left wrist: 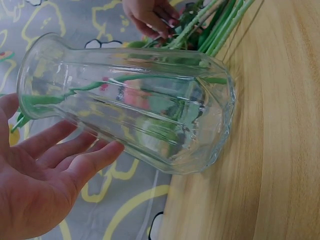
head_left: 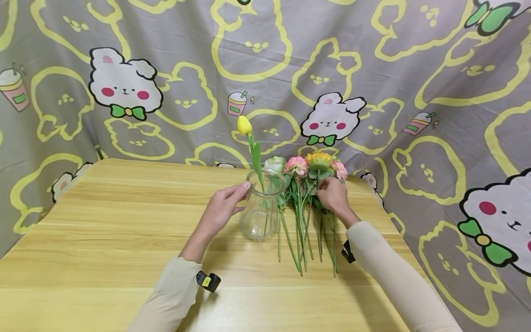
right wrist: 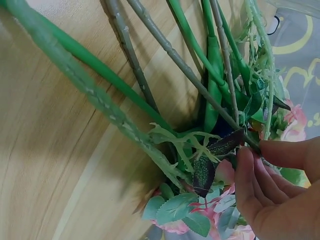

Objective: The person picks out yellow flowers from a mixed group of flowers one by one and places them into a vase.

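Observation:
A clear glass vase (head_left: 258, 226) stands upright on the table with one yellow tulip (head_left: 244, 125) leaning in it. My left hand (head_left: 221, 207) is at the vase's left side, thumb by the rim; in the left wrist view its extended fingers (left wrist: 95, 160) lie along the glass. Right of the vase, a row of artificial flowers lies with blooms at the back and stems (head_left: 298, 230) towards me. Among them are pink blooms (head_left: 297, 166), a yellow-orange flower (head_left: 320, 161) and a pale one (head_left: 275, 163). My right hand (right wrist: 275, 190) pinches a brownish flower stem (right wrist: 200, 85) between thumb and fingers.
The wooden table (head_left: 124, 240) extends to the left and front of the vase. A grey patterned curtain (head_left: 257, 60) hangs behind the table and on both sides. A black wrist camera (head_left: 209, 281) sits on my left sleeve.

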Action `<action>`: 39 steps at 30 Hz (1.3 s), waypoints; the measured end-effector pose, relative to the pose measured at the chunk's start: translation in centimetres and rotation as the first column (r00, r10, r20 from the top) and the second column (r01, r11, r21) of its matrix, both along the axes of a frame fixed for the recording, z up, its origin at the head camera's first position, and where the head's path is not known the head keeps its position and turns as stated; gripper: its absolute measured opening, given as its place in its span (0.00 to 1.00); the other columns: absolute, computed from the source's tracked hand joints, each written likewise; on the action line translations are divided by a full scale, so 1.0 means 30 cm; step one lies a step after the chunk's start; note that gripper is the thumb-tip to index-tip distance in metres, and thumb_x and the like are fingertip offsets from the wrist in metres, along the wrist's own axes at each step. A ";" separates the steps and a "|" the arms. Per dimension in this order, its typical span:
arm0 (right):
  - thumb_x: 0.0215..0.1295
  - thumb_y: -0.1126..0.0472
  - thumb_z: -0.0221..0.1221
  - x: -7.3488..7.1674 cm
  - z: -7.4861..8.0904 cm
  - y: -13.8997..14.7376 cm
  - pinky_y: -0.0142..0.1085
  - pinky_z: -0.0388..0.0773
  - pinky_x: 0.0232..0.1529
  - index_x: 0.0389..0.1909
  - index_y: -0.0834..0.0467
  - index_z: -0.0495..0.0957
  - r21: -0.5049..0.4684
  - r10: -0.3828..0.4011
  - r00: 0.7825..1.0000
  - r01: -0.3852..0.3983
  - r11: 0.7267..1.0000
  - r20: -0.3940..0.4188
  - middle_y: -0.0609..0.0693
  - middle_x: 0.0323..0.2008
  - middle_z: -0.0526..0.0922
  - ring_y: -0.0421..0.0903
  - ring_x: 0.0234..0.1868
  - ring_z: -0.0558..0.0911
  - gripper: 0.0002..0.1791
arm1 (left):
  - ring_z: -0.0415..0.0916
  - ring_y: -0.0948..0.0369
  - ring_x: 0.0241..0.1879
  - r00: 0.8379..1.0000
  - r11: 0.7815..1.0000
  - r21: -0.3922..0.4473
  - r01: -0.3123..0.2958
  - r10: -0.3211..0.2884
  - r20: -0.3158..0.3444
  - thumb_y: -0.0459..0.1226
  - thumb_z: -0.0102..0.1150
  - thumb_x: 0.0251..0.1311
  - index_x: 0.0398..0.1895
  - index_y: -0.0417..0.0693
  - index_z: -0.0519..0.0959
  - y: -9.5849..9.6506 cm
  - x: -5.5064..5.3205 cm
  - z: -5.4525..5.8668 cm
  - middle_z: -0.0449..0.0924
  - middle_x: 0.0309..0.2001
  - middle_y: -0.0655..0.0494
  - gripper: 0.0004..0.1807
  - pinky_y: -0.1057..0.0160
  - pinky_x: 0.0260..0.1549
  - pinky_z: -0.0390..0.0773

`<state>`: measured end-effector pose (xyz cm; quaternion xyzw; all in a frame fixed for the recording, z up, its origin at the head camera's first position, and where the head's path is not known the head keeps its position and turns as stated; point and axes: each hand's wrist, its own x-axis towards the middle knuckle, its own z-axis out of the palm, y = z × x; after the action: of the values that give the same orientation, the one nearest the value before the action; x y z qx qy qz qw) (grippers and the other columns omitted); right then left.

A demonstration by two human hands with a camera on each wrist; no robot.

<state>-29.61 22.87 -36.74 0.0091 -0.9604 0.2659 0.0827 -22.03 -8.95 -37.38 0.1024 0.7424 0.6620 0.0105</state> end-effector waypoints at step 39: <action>0.57 0.71 0.54 -0.008 0.111 -0.035 0.40 0.78 0.26 0.36 0.65 0.78 -0.022 0.016 0.996 -0.018 1.000 -0.087 0.69 0.50 0.83 0.58 0.26 0.82 0.07 | 0.73 0.49 0.68 1.000 1.000 0.000 0.008 -0.008 0.000 0.64 0.50 0.71 0.67 0.43 0.76 -0.003 -0.001 -0.001 0.76 0.66 0.44 0.38 0.55 0.58 0.84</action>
<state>-29.85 21.81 -33.40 0.0279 -0.9528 0.2767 0.1221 -22.06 -9.04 -37.42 0.1053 0.7420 0.6619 0.0134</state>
